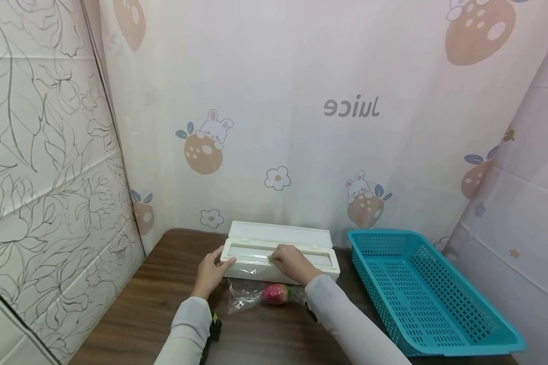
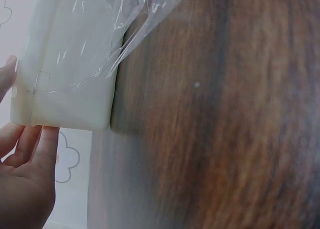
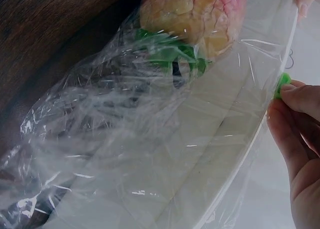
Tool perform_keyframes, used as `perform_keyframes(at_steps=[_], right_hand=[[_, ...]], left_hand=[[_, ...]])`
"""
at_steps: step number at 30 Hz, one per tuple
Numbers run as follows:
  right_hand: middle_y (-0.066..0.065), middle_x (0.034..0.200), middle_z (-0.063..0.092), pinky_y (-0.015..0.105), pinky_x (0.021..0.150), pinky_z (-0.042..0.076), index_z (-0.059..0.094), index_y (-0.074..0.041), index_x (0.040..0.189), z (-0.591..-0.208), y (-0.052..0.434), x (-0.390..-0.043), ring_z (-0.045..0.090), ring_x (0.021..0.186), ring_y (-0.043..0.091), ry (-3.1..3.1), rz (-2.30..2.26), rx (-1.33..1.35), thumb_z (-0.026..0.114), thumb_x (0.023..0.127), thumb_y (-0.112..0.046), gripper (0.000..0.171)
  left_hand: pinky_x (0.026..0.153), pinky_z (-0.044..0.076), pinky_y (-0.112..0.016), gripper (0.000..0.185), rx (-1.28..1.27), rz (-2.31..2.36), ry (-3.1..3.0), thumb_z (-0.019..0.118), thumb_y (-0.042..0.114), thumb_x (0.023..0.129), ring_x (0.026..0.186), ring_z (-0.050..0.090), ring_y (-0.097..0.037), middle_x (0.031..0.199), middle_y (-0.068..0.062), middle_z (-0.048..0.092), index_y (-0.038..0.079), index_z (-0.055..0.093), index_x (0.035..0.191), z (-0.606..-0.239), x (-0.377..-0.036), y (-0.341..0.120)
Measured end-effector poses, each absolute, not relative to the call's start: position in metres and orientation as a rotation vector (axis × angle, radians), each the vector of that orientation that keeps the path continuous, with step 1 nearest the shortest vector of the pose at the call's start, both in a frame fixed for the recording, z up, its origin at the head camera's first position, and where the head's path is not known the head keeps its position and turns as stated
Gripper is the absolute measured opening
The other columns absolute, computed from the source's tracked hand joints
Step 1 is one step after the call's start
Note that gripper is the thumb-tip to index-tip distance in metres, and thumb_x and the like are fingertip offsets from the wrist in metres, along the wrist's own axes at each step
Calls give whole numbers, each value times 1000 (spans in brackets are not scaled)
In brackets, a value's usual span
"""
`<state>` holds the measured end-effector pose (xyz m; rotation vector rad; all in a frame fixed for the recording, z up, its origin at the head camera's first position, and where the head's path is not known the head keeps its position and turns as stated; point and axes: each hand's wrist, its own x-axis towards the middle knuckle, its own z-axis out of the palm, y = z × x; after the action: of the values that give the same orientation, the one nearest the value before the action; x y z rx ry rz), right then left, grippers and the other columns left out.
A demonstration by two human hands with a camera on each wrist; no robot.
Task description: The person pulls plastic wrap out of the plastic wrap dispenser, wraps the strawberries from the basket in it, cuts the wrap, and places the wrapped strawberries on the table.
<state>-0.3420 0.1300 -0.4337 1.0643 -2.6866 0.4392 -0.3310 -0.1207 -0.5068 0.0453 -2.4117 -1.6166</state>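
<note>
A long white cling film dispenser [image 1: 260,272] stands on the table with its lid [image 1: 280,234] raised at the back. My left hand [image 1: 211,274] grips its left end, thumb at the top edge and fingertips against the end wall [image 2: 75,111]. Near the middle of the top edge, my right hand [image 1: 294,263] pinches a small green slider [image 3: 283,84] between thumb and fingers. Clear cling film [image 3: 125,109] hangs over the front of the dispenser down to the table. A pink and yellowish fruit [image 1: 275,294] with green at one end lies in front, covered by the film.
To the right stands a turquoise plastic basket [image 1: 438,350] with perforated walls. The dark wood table [image 1: 150,299] backs onto a printed curtain [image 1: 274,126], with another patterned curtain [image 1: 50,177] along the left side.
</note>
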Motion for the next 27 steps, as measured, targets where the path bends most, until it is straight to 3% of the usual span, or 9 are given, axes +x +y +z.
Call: perform_keyframes(at_steps=[15,22,27], right_hand=[[-3,84,64,22,72,50,72,-11,98,-433,120,-343,60,81,10,-2719,432,1026,61,87,-9,16],[-7,78,58,20,67,48,73,-13,90,-434,117,-344,54,74,6,-2731,449,1029,69,82,-18,11],[-5,81,60,20,70,49,72,-11,90,-436,117,-345,57,78,9,-2719,446,1043,70,81,-16,11]], left_hand=[[85,47,-34,71,48,-1620,-2418,69,44,78,111,52,-29,128,-17,44,9,44,135,-507,-331,-121],[87,46,-34,71,26,-1615,-2415,69,44,78,114,49,-30,131,-17,43,8,45,134,-508,-332,-121],[87,47,-35,71,42,-1614,-2415,69,44,77,112,50,-30,128,-16,45,9,45,134,-508,-332,-121]])
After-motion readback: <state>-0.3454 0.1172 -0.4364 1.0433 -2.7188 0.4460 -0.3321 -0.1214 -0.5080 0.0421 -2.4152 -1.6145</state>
